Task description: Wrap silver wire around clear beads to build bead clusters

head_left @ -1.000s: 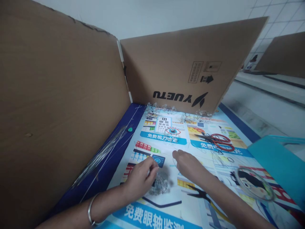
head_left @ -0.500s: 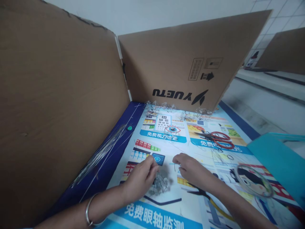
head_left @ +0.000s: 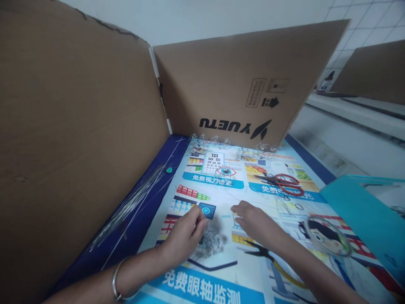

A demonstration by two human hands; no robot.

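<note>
My left hand (head_left: 186, 232) is closed in a pinch, a silver bangle on its wrist. Under and beside its fingers a bundle of thin, clear or silvery wire pieces (head_left: 209, 245) lies on the printed sheet (head_left: 221, 211), and the hand seems to hold part of it. To the right, my right hand (head_left: 251, 216) has its thumb and forefinger pressed together over the sheet; a thin wire seems to hang below its fingertips, but it is too fine to make out well. Yellow-handled pliers (head_left: 268, 255) lie beneath my right forearm.
Red-handled scissors (head_left: 286, 184) and a clear round ring (head_left: 329, 236) rest on the right. Long straight wires (head_left: 133, 202) and a small green lump (head_left: 169, 170) lie left. Cardboard panels (head_left: 237, 76) stand behind and left. A turquoise box (head_left: 351, 207) sits at right.
The view has shifted slightly, so the surroundings sit a little further left. My right hand has opened slightly farther from my left; both keep nearly the same pinched shape.
</note>
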